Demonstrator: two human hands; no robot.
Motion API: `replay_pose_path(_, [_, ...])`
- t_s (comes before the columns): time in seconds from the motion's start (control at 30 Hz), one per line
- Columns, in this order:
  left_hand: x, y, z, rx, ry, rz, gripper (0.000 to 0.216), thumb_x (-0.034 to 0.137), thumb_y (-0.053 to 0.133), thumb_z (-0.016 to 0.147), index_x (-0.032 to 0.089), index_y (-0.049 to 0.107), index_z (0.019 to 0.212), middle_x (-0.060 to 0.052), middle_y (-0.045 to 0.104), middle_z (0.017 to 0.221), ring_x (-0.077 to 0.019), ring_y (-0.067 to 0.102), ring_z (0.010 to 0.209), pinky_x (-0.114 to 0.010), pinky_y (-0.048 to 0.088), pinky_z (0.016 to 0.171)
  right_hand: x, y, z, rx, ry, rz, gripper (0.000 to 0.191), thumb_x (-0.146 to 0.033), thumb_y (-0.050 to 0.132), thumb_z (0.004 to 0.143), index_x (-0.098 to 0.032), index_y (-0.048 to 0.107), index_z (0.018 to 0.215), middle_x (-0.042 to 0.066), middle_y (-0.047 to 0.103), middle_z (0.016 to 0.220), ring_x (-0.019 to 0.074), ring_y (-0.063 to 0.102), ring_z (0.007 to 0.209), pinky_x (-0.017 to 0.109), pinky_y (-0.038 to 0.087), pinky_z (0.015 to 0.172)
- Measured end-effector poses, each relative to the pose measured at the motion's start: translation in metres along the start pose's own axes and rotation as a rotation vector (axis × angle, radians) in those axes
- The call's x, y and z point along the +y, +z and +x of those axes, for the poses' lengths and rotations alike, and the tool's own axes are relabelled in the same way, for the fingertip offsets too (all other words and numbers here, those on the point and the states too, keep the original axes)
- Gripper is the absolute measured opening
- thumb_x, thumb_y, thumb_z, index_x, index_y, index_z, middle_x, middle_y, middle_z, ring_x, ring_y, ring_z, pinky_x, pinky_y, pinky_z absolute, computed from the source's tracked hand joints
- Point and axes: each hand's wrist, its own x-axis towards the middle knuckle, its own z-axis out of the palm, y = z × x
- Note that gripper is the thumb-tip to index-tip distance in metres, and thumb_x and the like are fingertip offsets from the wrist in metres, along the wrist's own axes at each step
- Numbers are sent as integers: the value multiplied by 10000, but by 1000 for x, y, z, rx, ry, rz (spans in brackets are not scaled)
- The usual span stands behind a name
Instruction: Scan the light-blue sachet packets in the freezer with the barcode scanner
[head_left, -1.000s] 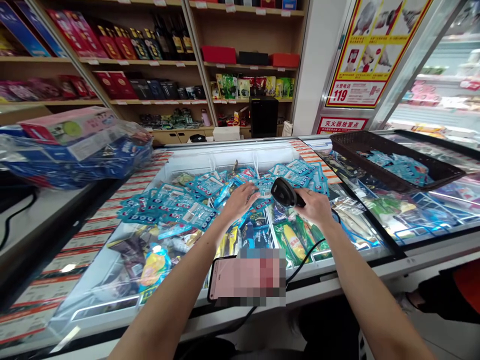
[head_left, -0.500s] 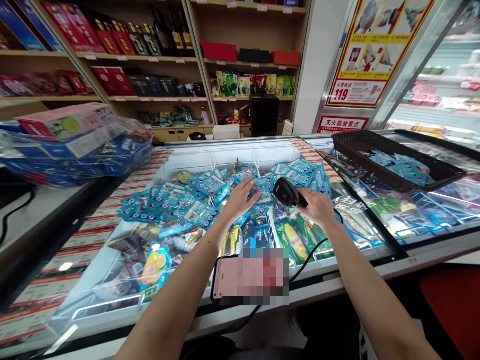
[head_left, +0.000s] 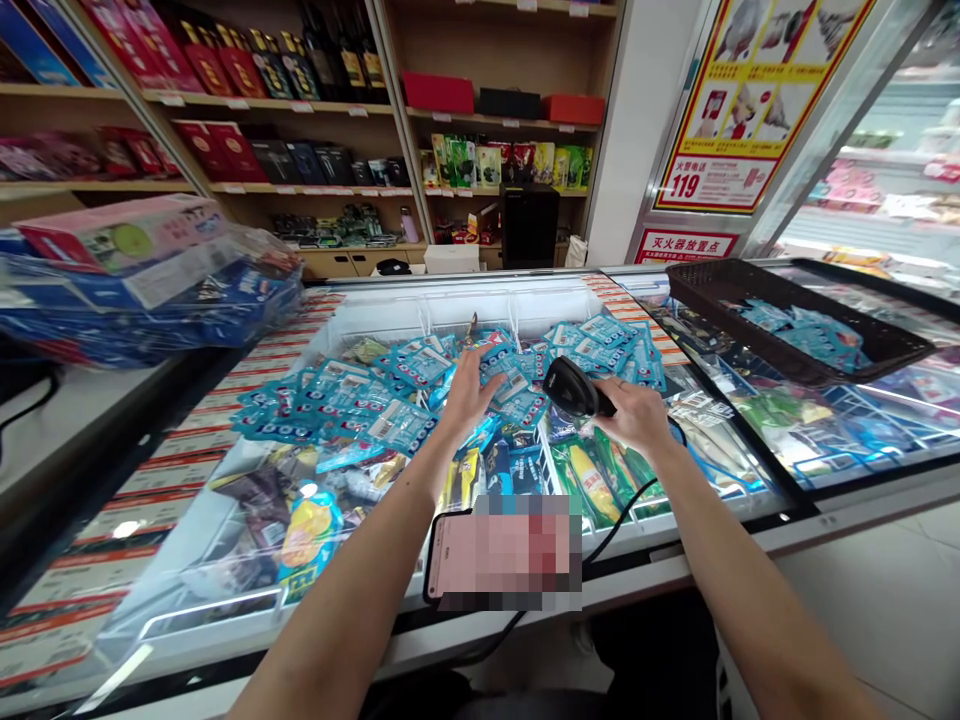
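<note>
My right hand (head_left: 636, 412) is wrapped round a black handheld barcode scanner (head_left: 571, 387), whose head points left toward the blue packets. My left hand (head_left: 466, 398) is over the middle of the pile, its thumb and fingers apart, with nothing visibly gripped. A blue packet (head_left: 519, 402) with a white label lies just right of my left thumb. More flat blue packets (head_left: 352, 400) spread leftward over the freezer's glass top, and another cluster of blue packets (head_left: 600, 340) lies behind the scanner. Whether my left fingertips touch a packet is hard to see.
A phone (head_left: 499, 555), partly blurred out, lies at the freezer's near edge beside the scanner's cable (head_left: 619, 525). At right is a brown basket (head_left: 795, 365) with blue packets. Plastic-wrapped boxes (head_left: 150, 270) stand at left. Shelves of goods (head_left: 300, 190) line the back.
My left hand has shifted slightly left, away from the labelled packet beside it, uncovering more of that packet. The scanner in my right hand has stayed almost in place.
</note>
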Motion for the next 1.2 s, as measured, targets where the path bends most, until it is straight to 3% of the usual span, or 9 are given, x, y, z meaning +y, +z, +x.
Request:
replay_pose_path(0.3, [0, 1, -1, 65, 36, -78, 434, 414, 484, 891, 205, 421, 1266, -113, 517, 1223, -216, 520, 1091, -353, 454, 877, -7, -4, 1, -84, -96, 17, 353, -346, 616, 795, -213, 598, 1122, 36, 697, 945, 201, 644, 804, 273, 405, 669])
replay_pose_path(0.5, [2, 0, -1, 75, 60, -61, 430, 408, 475, 897, 197, 417, 1268, -120, 518, 1208, -219, 521, 1090, -351, 456, 870, -10, -5, 2, -63, -153, 21, 331, -368, 597, 821, -197, 589, 1104, 45, 691, 972, 203, 644, 799, 284, 419, 684])
replay_pose_path(1.03, [3, 0, -2, 66, 50, -69, 454, 424, 460, 901, 217, 409, 1302, -113, 510, 1218, -214, 526, 1070, -349, 463, 860, -12, -7, 3, -96, -176, -6, 325, -389, 576, 850, -183, 583, 1101, 59, 682, 958, 206, 638, 803, 284, 411, 684])
replay_pose_path(1.2, [7, -2, -4, 76, 28, -97, 462, 445, 453, 900, 233, 407, 1308, -109, 506, 1197, -210, 524, 1061, -317, 485, 787, -11, -6, 2, -84, -150, 10, 330, -353, 593, 826, -199, 589, 1117, 58, 686, 984, 207, 637, 822, 284, 410, 702])
